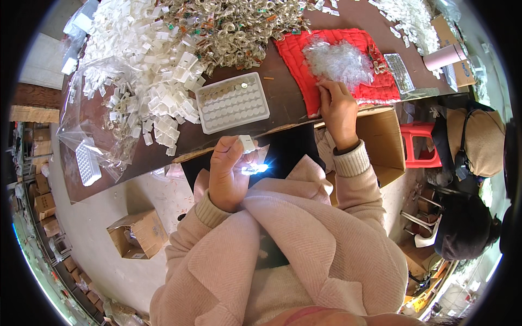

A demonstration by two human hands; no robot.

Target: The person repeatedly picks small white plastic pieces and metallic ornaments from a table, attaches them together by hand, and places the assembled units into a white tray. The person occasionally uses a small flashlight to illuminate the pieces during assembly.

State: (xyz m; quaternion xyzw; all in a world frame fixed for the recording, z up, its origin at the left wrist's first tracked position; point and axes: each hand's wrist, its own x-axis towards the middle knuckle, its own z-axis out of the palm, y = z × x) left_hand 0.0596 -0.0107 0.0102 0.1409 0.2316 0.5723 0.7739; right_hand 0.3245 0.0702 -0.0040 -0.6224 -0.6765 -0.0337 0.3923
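My left hand (224,176) is raised in front of the table edge, closed on a small white plastic block (247,144). By its lower fingers a bright bluish-white light (255,169) shines on something clear; glare hides its shape. My right hand (340,111) reaches over the near edge of a red quilted cloth (294,57), thumb and forefinger pinched together. Whatever those fingertips hold is too small to make out. Just beyond them lies a heap of thin clear plastic pieces (338,62). Between my hands sits a white tray (205,123) with rows of round cells.
White plastic pieces (166,81) are heaped at the left, partly in a clear bag (70,127). Behind the tray rises a pile of clear ring-like pieces (234,32). A cardboard box (389,146) and red stool (421,144) stand right; another box (144,233) is on the floor.
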